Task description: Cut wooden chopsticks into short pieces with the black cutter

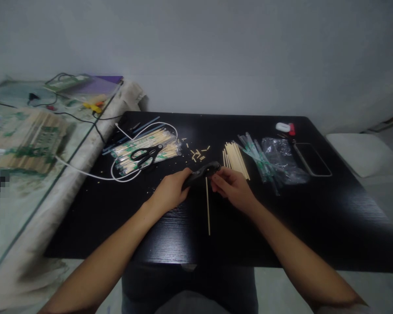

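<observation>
My left hand (173, 187) is closed around one end of a black curved hand tool (198, 173) whose exact kind I cannot make out. At the tool's other end my right hand (231, 187) has its fingers pinched together; what they grip is hidden. A single chopstick (208, 209) reaches from under the tool toward the table's front edge, its far end hidden. Short cut wooden pieces (197, 154) lie scattered just beyond the tool. Right of them is a bundle of loose chopsticks (236, 160), close to my right hand.
Black scissors (146, 156) rest on wrapped chopsticks (127, 150), with a white cable (101, 177) looped around. To the right lie clear wrappers (265, 161), a phone-like frame (312, 159) and a white case (283, 127). A glass-topped surface (6, 235) adjoins the black table (314, 226).
</observation>
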{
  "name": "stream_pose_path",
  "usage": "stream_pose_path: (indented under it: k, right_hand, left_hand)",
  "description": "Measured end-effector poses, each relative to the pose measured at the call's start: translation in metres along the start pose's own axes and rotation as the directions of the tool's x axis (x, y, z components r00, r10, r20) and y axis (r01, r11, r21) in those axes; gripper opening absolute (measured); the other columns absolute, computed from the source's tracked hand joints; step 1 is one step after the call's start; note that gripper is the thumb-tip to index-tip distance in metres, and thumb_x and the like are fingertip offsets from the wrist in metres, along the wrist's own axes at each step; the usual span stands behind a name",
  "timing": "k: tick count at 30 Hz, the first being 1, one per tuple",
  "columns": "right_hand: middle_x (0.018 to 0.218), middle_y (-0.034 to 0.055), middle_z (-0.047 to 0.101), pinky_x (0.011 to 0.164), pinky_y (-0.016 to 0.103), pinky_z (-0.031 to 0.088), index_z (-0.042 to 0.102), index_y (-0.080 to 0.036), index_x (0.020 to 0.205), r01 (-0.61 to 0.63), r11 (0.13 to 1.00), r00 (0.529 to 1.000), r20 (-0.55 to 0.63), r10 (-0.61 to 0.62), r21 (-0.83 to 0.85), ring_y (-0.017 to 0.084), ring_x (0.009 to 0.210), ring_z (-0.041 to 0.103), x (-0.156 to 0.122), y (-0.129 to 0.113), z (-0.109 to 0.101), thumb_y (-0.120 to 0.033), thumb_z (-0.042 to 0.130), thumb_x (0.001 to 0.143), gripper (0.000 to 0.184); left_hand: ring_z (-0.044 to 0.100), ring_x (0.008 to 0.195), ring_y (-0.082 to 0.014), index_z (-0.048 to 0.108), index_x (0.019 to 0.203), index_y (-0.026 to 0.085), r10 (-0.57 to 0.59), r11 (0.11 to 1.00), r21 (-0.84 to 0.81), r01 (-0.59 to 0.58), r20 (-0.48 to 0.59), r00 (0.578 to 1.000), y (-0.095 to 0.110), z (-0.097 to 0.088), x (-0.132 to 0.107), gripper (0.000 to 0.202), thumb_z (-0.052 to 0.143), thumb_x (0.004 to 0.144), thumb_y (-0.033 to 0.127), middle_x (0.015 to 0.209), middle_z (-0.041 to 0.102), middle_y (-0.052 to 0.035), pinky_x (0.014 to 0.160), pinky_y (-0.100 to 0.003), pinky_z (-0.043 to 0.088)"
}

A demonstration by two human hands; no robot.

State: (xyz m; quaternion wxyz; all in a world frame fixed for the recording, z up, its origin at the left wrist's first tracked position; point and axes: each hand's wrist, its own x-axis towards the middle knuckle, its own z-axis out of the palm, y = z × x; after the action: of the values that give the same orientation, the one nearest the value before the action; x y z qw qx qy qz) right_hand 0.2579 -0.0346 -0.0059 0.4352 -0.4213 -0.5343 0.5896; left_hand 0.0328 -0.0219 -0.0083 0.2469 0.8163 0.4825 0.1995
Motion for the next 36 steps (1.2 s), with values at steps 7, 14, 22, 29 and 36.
stream_pose_path:
  k: [7,14,22,29,36]
  right_hand:
    - [0.063,-0.0028,0.064,0.042,0.021,0.026,0.062,-0.019,0.086,0.053,0.998,0.999,-0.005,-0.053,0.021,0.006,0.045,0.040,-0.0028,-0.0007,0.0024,-0.050,0.075,0.089,0.034]
    - [0.061,-0.0008,0.064,0.040,0.022,0.025,0.064,-0.017,0.083,0.005,1.000,0.994,0.107,-0.006,0.008,0.006,0.044,0.039,-0.0064,-0.0052,-0.0015,-0.054,0.069,0.093,0.039]
    - [0.060,-0.0022,0.063,0.039,0.021,0.022,0.068,-0.017,0.085,-0.011,0.999,0.992,0.125,0.006,0.037,0.006,0.042,0.037,-0.0040,-0.0016,-0.0028,-0.054,0.069,0.093,0.038]
    - [0.061,-0.0021,0.063,0.039,0.021,0.022,0.069,-0.016,0.087,-0.028,0.999,0.997,0.078,0.025,0.036,0.005,0.042,0.037,-0.0018,-0.0020,-0.0030,-0.052,0.071,0.091,0.036]
    - [0.064,-0.0016,0.064,0.039,0.022,0.021,0.068,-0.016,0.088,-0.046,0.999,0.999,-0.006,0.046,0.009,0.005,0.043,0.037,-0.0003,0.0009,-0.0020,-0.052,0.073,0.089,0.037]
  left_hand:
    - [0.071,0.098,-0.0236,0.061,0.117,0.021,0.055,0.998,-0.022,-0.057,-0.068,0.996,-0.0051,0.0024,-0.0011,0.033,0.061,0.086,0.011,0.108,0.073,-0.0064,0.087,-0.036,0.053]
    - [0.071,0.104,-0.0233,0.061,0.121,0.021,0.110,0.993,-0.033,-0.112,-0.047,0.993,-0.0067,0.0003,-0.0030,0.042,0.059,0.081,0.007,0.112,0.074,-0.0068,0.094,-0.038,0.054]
    - [0.071,0.098,-0.0223,0.062,0.116,0.022,0.098,0.993,-0.060,-0.100,-0.028,0.995,-0.0057,-0.0028,-0.0033,0.037,0.058,0.082,0.007,0.107,0.074,-0.0055,0.088,-0.035,0.054]
    - [0.070,0.086,-0.0204,0.062,0.103,0.021,0.051,0.996,-0.079,-0.051,0.005,0.999,-0.0010,-0.0034,-0.0023,0.022,0.057,0.086,0.008,0.094,0.072,-0.0036,0.076,-0.030,0.050]
    - [0.071,0.078,-0.0208,0.060,0.100,0.021,-0.013,0.999,-0.040,0.015,0.054,0.998,-0.0006,-0.0029,-0.0009,0.010,0.057,0.092,0.015,0.086,0.071,-0.0033,0.070,-0.029,0.047]
